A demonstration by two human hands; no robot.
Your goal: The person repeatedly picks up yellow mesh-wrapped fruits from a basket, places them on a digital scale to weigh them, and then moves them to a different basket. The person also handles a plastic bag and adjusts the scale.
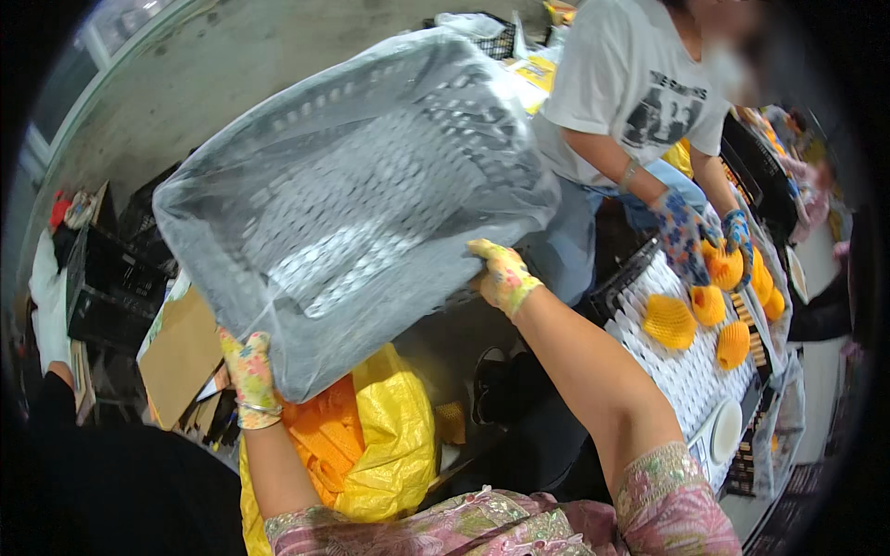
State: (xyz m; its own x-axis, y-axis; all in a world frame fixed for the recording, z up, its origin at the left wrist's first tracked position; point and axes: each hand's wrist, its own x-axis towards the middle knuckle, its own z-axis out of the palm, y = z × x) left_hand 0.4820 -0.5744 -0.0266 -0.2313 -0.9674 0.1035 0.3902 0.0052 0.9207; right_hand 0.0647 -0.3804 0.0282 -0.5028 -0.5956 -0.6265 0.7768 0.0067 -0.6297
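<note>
A plastic crate lined with a clear plastic bag (361, 187) is held up, tilted, between my hands. My left hand (252, 372), in a flowered glove, grips its near left corner. Farther right, my right hand (502, 274), in a matching glove, holds the near side. White perforated padding shows through the film at the crate's bottom. Below the crate a yellow woven sack (396, 438) stands open with orange foam nets (323, 438) inside.
At right a co-worker's gloved hands (685, 229) handle orange-netted round items (669, 322) over white padding (646, 361), beside a scale (726, 431). Black crates (115, 278) and cardboard (177, 354) stand at left. Behind is a wall (174, 76).
</note>
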